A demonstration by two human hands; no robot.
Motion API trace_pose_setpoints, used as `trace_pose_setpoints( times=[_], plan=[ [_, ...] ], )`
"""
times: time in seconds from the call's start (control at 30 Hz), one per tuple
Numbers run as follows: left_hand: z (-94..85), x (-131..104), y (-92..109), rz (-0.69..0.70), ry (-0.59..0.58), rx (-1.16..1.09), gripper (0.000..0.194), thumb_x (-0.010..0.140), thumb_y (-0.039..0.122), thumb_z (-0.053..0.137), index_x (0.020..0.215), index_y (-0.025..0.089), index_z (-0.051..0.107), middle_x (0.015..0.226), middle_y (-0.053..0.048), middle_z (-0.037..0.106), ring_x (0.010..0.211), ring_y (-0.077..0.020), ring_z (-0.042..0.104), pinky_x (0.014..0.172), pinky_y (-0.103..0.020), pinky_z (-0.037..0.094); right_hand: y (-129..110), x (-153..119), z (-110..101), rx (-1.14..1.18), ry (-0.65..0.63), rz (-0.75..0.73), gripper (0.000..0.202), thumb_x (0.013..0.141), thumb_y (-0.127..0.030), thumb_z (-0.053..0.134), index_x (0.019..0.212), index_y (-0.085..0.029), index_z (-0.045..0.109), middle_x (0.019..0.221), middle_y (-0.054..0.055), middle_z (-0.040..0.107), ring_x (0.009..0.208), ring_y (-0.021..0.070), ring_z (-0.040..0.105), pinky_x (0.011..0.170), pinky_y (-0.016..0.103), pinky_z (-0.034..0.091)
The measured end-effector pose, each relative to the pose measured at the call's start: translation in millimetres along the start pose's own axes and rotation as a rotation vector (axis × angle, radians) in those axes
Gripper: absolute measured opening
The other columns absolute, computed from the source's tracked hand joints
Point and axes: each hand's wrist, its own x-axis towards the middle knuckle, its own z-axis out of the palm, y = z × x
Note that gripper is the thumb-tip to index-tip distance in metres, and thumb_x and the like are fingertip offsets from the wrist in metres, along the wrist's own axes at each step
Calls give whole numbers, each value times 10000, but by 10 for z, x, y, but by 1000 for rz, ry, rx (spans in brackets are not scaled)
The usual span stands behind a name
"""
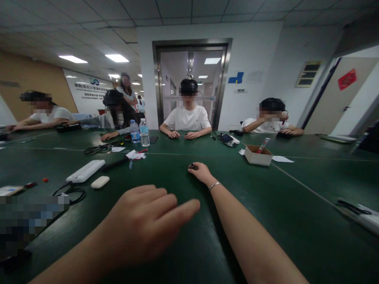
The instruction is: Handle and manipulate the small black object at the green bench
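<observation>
My right hand (201, 172) reaches out over the middle of the green table, with a bracelet (214, 185) at its wrist. Its fingers close round a small dark cylindrical object (192, 166), which has a round opening on top; its kind is unclear. Nearer to me, my left hand (145, 221) hovers above the table, slightly blurred. Several of its fingers are curled in, while one finger points right. The palm side faces away, so anything within the left hand's grasp is hidden.
Left of my hands lie a white rounded case (100, 182), a long white device (85, 171) and cables (77, 195). Two water bottles (144, 133) stand farther back. A cardboard box (258, 155) sits at right. Co-workers sit around the table (284, 205), one (187, 116) directly opposite.
</observation>
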Motion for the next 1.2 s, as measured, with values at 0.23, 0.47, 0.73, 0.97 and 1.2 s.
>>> trace_pose_setpoints(
  times=[0.23, 0.47, 0.73, 0.97, 1.2],
  plan=[
    [885, 889, -886, -122, -113, -124, 316, 809, 234, 463, 1116, 265, 533, 977, -37, 583, 928, -181, 546, 851, -291, 422, -79, -56, -3, 181, 12, 41, 148, 793, -249, 610, 899, -150, 643, 772, 10, 640, 439, 64, 515, 411, 156, 414],
    [1601, 1429, -1083, -306, 24, -305, 373, 828, 320, 465, 1193, 249, 491, 1138, -71, 504, 1091, -222, 462, 976, -351, 364, -85, -53, -31, 211, 82, 34, 140, 811, -204, 564, 935, -152, 603, 784, 9, 623, 390, 48, 517, 388, 144, 402],
    [1941, 1255, -1060, -288, 83, -433, 313, 860, 262, 409, 1144, 250, 538, 1098, -47, 551, 1036, -182, 497, 949, -320, 390, -125, -48, -33, 131, 43, 72, 210, 764, -86, 553, 945, -131, 647, 671, 10, 643, 422, 81, 546, 421, 155, 412],
    [2083, 1204, -1155, -453, 155, -540, 217, 834, 229, 455, 958, 222, 633, 971, -34, 622, 930, -166, 557, 859, -288, 442, -102, -32, -27, 184, 6, 109, 105, 759, -137, 619, 858, -115, 646, 615, 4, 620, 425, 82, 554, 374, 136, 391],
    [2236, 1159, -1283, -622, 210, -800, 173, 785, 228, 557, 934, 199, 641, 892, -30, 667, 792, -143, 608, 762, -266, 488, -101, 6, -53, 615, -46, 248, 170, 787, -8, 520, 898, -99, 611, 623, 18, 630, 466, 88, 598, 475, 156, 506]
  ],
)
